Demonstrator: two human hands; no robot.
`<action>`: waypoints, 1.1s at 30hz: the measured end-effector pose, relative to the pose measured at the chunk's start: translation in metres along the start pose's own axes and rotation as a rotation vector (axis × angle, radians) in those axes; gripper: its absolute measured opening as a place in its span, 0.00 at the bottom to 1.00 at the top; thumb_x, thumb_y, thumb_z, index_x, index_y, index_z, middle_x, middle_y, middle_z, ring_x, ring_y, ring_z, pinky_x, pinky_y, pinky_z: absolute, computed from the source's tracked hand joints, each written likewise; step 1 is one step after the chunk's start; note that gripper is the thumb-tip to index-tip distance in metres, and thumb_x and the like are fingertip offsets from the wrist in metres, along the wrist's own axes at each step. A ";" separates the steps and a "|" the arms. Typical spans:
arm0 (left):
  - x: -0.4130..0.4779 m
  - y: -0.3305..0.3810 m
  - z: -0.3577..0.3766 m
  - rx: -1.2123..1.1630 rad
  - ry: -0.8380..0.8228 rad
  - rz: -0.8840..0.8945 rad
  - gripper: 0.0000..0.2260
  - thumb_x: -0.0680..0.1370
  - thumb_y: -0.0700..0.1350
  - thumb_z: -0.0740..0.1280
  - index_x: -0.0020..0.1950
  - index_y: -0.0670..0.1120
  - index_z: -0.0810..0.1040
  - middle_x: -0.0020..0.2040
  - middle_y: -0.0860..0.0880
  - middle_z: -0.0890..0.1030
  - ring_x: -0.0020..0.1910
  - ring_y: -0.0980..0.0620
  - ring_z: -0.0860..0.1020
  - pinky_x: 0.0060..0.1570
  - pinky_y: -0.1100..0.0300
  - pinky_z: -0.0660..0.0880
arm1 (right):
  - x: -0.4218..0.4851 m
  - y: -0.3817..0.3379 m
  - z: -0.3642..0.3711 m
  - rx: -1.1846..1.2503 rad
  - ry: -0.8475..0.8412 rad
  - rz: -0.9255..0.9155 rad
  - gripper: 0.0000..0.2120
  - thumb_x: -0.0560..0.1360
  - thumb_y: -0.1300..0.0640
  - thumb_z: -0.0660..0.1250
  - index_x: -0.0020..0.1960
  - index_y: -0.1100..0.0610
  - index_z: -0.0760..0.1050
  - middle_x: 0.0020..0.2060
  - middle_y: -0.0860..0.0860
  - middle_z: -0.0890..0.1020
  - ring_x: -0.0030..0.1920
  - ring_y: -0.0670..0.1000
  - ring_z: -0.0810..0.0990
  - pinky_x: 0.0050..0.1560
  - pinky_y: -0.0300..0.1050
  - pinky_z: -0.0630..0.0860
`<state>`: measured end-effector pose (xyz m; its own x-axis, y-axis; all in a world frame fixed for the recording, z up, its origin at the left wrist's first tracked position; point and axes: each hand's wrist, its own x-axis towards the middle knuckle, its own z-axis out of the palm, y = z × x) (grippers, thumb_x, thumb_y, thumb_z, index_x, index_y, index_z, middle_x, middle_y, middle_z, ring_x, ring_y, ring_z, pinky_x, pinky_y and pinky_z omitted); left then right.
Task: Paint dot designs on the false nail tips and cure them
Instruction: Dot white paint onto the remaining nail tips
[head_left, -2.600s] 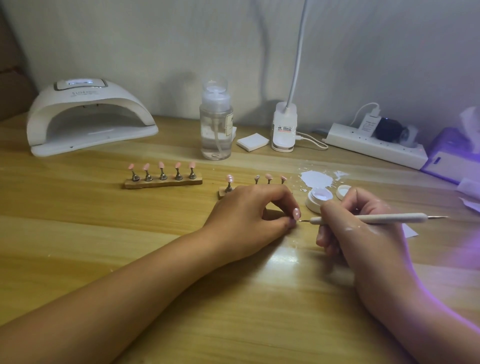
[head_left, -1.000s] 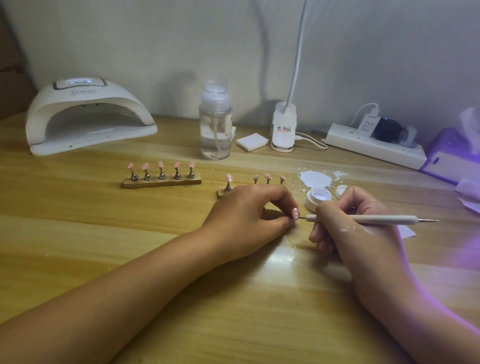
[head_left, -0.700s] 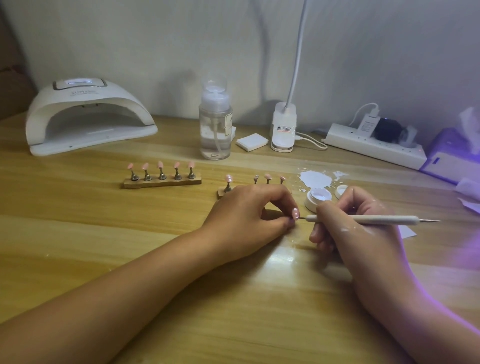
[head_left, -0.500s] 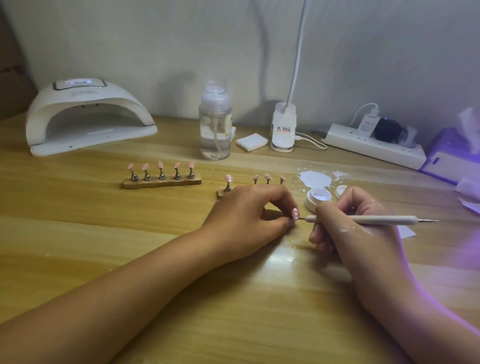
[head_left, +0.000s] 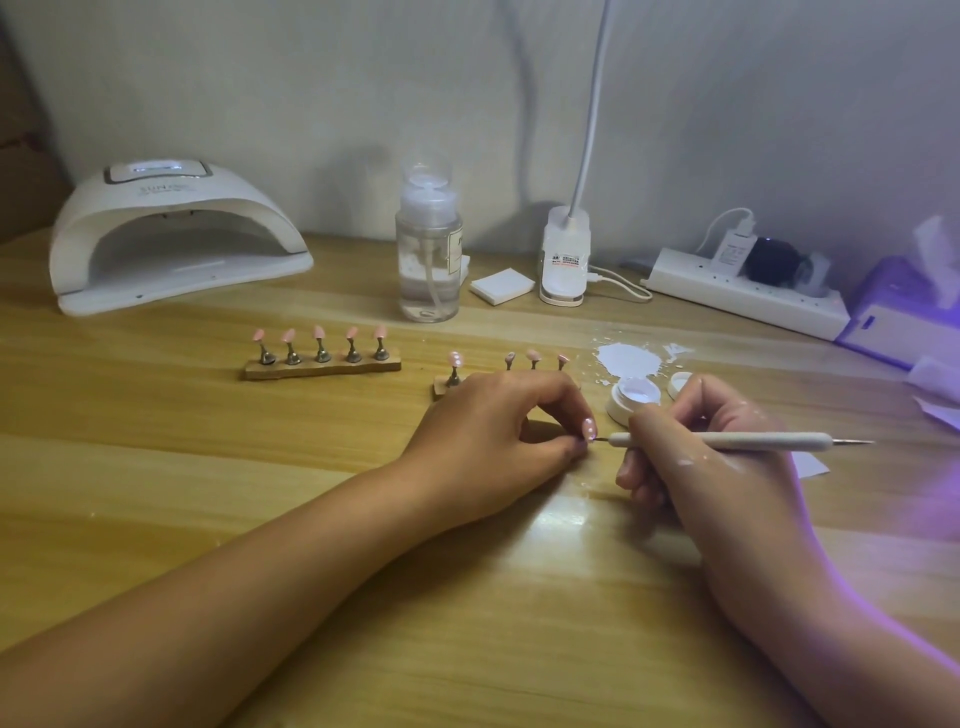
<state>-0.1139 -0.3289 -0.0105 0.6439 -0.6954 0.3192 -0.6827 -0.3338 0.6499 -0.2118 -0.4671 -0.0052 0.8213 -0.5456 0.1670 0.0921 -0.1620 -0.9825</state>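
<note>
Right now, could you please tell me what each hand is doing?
Left hand: pinching a pink nail tip.
Right hand: gripping the dotting tool.

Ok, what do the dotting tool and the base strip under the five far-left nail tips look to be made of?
Dotting tool: pale matte handle, likely plastic or painted wood, hard to tell. Its thin pointed end on the right is grey and looks like metal.
Base strip: tan, dull, with uneven edges. It looks like unfinished wood.
The pegs on it are grey and shiny, probably metal.
</note>
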 end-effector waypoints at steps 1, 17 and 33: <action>0.000 0.000 0.000 0.000 -0.001 -0.003 0.07 0.74 0.46 0.72 0.42 0.59 0.79 0.39 0.65 0.79 0.32 0.70 0.72 0.34 0.71 0.62 | 0.000 0.000 0.000 -0.003 -0.001 0.001 0.15 0.72 0.63 0.68 0.31 0.53 0.68 0.25 0.58 0.80 0.24 0.49 0.73 0.27 0.40 0.69; -0.002 0.000 0.002 0.015 0.061 0.042 0.08 0.71 0.45 0.70 0.41 0.60 0.77 0.38 0.70 0.77 0.32 0.64 0.73 0.36 0.62 0.66 | -0.001 -0.002 -0.002 0.211 0.123 -0.144 0.15 0.78 0.64 0.66 0.35 0.58 0.65 0.21 0.54 0.75 0.22 0.44 0.69 0.23 0.34 0.67; 0.015 -0.004 -0.048 -0.015 0.469 -0.137 0.06 0.71 0.48 0.72 0.38 0.57 0.77 0.38 0.69 0.78 0.35 0.60 0.68 0.36 0.67 0.64 | 0.000 0.001 -0.006 0.238 0.104 -0.037 0.19 0.79 0.59 0.66 0.30 0.51 0.68 0.21 0.51 0.72 0.21 0.43 0.66 0.20 0.32 0.61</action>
<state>-0.0852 -0.3072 0.0251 0.8158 -0.2833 0.5041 -0.5782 -0.3908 0.7161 -0.2156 -0.4723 -0.0055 0.7537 -0.6265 0.1987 0.2609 0.0077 -0.9653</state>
